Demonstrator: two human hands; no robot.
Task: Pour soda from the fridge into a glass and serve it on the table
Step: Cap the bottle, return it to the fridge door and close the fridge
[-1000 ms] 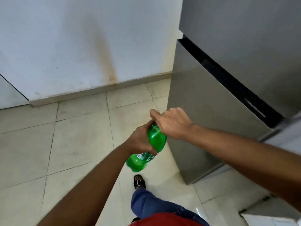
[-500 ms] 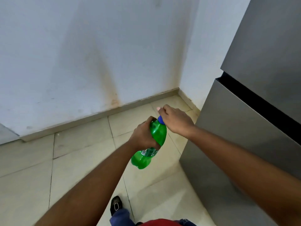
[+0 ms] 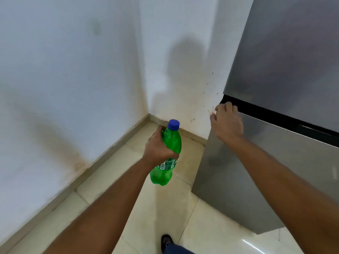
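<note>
My left hand [image 3: 158, 146] grips a green soda bottle [image 3: 167, 168] around its upper body; the bottle is nearly upright with its blue cap [image 3: 173, 124] on. My right hand [image 3: 227, 121] is off the bottle and rests at the top left corner of the fridge's lower door [image 3: 247, 180], fingers curled at the dark gap under the upper door [image 3: 286, 57]. Both grey fridge doors look closed. No glass or table is in view.
White stained walls [image 3: 73, 79] meet in a corner just left of the fridge. Beige floor tiles [image 3: 161, 204] lie below. My shoe [image 3: 166, 241] and trouser leg show at the bottom edge.
My right hand has left the bottle cap and moved right and up onto the fridge's lower door edge. The view has swung toward the wall corner; the bottle stays in my left hand.
</note>
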